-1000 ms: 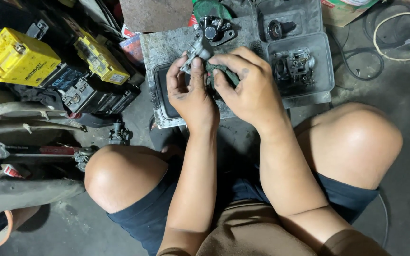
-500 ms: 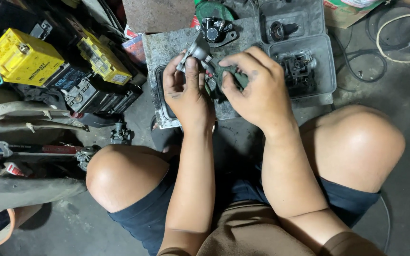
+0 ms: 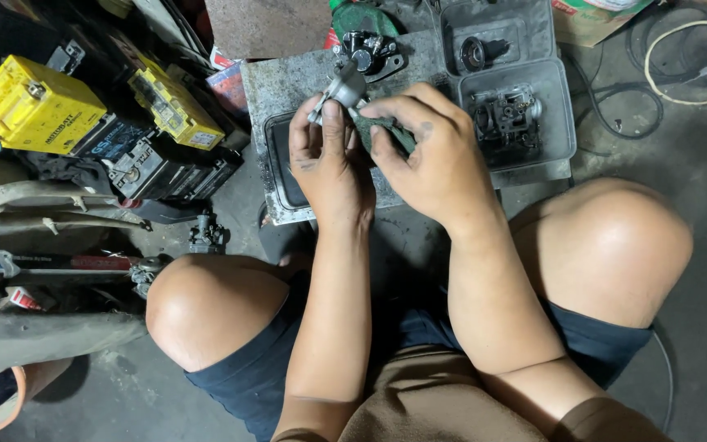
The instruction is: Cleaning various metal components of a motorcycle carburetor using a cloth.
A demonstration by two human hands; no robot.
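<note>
Head view: left hand (image 3: 330,168) and right hand (image 3: 439,160) clamp a grey metal part (image 3: 345,84) above grey trays (image 3: 554,123).

A single camera worn on the person's head looks almost straight down, close over the forearms, the bare knees and both hands (image 3: 386,155). The top of the frame faces away from the body, toward the grey tray (image 3: 288,86) on the floor (image 3: 697,164), with batteries (image 3: 34,106) filling the upper left.

Small grey metal part (image 3: 345,88), tilted, above tray
</note>
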